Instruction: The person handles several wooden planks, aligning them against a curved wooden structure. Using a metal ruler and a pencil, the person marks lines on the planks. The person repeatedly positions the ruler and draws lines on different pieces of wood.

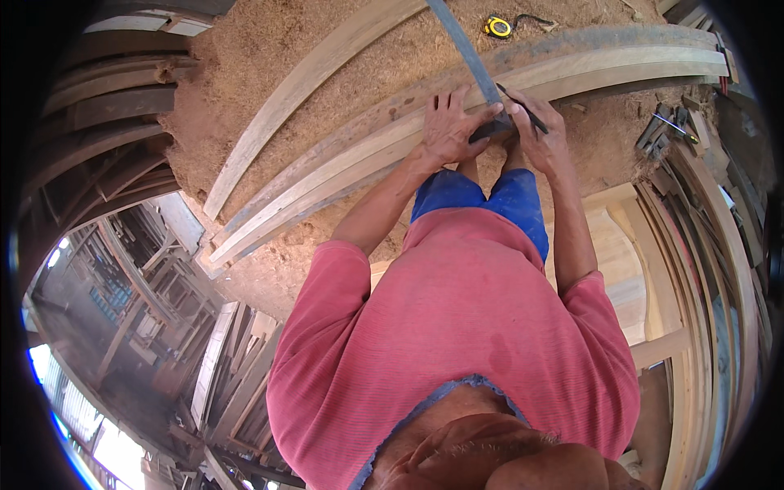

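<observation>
My left hand (447, 131) rests on a long pale timber (384, 153), several fingers spread over the wood. Its thumb presses on the near end of a try square, whose long blue-grey blade (462, 45) reaches away across the timber. The square's dark stock (492, 127) shows between my two hands, partly covered. In my right hand (542, 139) is a slim black pencil (535, 121), pinched beside the blade's near end. Its tip lies close to the blade; whether it touches the wood I cannot tell.
Another curved timber (294, 98) lies farther left on sawdust-covered ground (220, 98). A yellow tape measure (497, 27) sits beyond the timbers. At right are hand tools (674, 126) among wood scraps, and a wooden panel (612, 253). Stacked boards (237, 367) stand at lower left.
</observation>
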